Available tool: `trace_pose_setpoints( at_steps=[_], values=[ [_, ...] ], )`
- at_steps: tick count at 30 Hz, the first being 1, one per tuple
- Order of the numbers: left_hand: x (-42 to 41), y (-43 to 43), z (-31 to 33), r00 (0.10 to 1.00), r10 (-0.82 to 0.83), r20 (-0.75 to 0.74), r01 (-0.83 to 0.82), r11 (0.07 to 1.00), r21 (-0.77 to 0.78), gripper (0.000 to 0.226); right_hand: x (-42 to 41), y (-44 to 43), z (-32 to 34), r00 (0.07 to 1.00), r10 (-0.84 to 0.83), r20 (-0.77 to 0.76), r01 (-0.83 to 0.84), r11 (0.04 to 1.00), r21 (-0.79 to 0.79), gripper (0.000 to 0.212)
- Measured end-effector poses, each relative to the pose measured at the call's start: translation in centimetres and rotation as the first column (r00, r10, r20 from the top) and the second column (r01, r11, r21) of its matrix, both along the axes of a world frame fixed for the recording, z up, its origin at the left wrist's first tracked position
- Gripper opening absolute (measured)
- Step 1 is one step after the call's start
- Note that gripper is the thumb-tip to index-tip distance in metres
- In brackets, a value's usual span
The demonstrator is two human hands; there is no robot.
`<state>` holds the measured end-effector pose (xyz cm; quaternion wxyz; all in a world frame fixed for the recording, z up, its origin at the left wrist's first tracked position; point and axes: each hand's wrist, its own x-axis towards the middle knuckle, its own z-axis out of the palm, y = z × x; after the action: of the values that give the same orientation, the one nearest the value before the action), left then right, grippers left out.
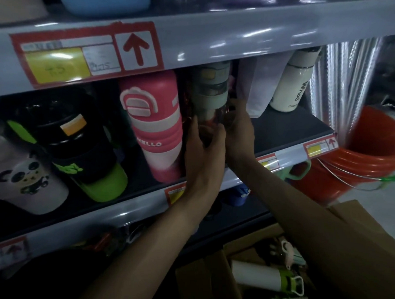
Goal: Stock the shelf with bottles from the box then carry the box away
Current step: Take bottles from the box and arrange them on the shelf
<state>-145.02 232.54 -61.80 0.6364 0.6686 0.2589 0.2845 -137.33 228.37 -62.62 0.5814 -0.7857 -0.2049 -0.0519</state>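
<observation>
Setting: dim shop aisle; a grey shelf (282, 131) with a dark deck and price tags along its front edge, with other levels above and below.
Bottle: the bottle (209, 96) has a clear reddish body and a grey-green lid, and sits in the middle of the shelf, a little back from the front edge.
Long axis: upright, with the lid close under the edge of the level above.
Base: hidden by the hands, so it cannot be told whether it rests on the deck yet.
Left hand: the left hand (201, 147) grasps the lower body from the front left, fingers curled round it.
Right hand: the right hand (239, 133) clasps the same bottle from the right side, fingers reaching behind.
Slot: between the pink bottle (156, 128) just beside it on the left and a lilac item (257, 86) on the right; a white bottle (291, 85) leans further right.
Relation: the bottle lies straight ahead of both hands; neither hand is clearly nearer, the left being more in front and the right more to the side.
Next move: likely to set it down, let go, and draw both hands back over the front edge without nudging the pink bottle.
Box: the box (203, 284) stands open below the shelf at the right, with more bottles inside, so stocking looks unfinished.
</observation>
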Motion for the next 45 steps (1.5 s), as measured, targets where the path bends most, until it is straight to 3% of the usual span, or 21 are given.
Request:
trace_pose_setpoints(
  at_steps=[4, 8, 12, 16, 18, 23, 28, 31, 35, 39, 42, 45],
  values=[
    [0.3, 0.4, -0.2, 1.0, 0.012, 0.019, -0.012, 0.999, -0.031, 0.047, 0.2, -0.1, -0.6, 1.0, 0.008, -0.014, -0.008, 0.999, -0.036, 0.061],
    [-0.1, 0.1, 0.2, 1.0, -0.01, 0.019, 0.011, 0.999, -0.031, 0.049, 0.3, -1.3, -0.5, 0.998, 0.05, -0.045, -0.054, 0.994, -0.09, 0.077],
    [-1.5, -0.9, 0.6, 0.999, -0.019, 0.028, 0.02, 1.0, -0.01, 0.075, 0.6, -3.2, -0.4, 0.997, 0.075, 0.004, -0.071, 0.96, -0.269, 0.049],
    [-3.1, -1.4, 0.7, 0.997, -0.071, -0.003, 0.071, 0.994, 0.079, 0.067, -0.6, -6.0, 1.6, 0.99, 0.104, 0.1, -0.057, 0.918, -0.392, 0.038],
    [-4.0, -1.7, 1.0, 0.994, -0.102, -0.026, 0.104, 0.986, 0.13, 0.068, -1.6, -7.5, 2.7, 0.985, 0.123, 0.124, -0.054, 0.89, -0.453, 0.044],
    [-6.2, -2.7, 1.2, 0.965, -0.225, -0.135, 0.255, 0.922, 0.292, 0.076, -3.3, -12.5, 3.0, 0.991, 0.076, 0.112, -0.008, 0.859, -0.512, 0.086],
    [-7.6, -3.8, 0.0, 0.927, -0.29, -0.238, 0.373, 0.781, 0.502, 0.069, -5.0, -17.3, 3.4, 0.993, 0.085, 0.084, -0.015, 0.789, -0.614, 0.1],
    [-8.5, -5.0, -0.7, 0.906, -0.334, -0.258, 0.421, 0.67, 0.612, 0.069, -6.6, -20.7, 3.5, 0.997, 0.069, 0.03, -0.027, 0.702, -0.711, 0.12],
    [-9.5, -6.6, -2.0, 0.866, -0.324, -0.38, 0.498, 0.506, 0.704, 0.075, -9.4, -25.0, 3.5, 0.998, 0.064, -0.022, -0.055, 0.574, -0.817, 0.128],
    [-10.1, -8.0, -5.1, 0.799, -0.397, -0.452, 0.589, 0.362, 0.723, 0.072, -11.8, -29.6, 2.1, 0.994, 0.088, -0.07, -0.101, 0.438, -0.893, 0.129],
    [-10.9, -9.3, -7.3, 0.741, -0.394, -0.544, 0.657, 0.257, 0.709, 0.067, -13.9, -32.4, 0.4, 0.974, 0.1, -0.201, -0.223, 0.327, -0.918, 0.117],
    [-11.4, -10.4, -10.0, 0.612, -0.381, -0.694, 0.775, 0.112, 0.622, 0.068, -15.2, -34.4, -2.7, 0.934, 0.07, -0.351, -0.358, 0.25, -0.9, 0.109]
  ],
)
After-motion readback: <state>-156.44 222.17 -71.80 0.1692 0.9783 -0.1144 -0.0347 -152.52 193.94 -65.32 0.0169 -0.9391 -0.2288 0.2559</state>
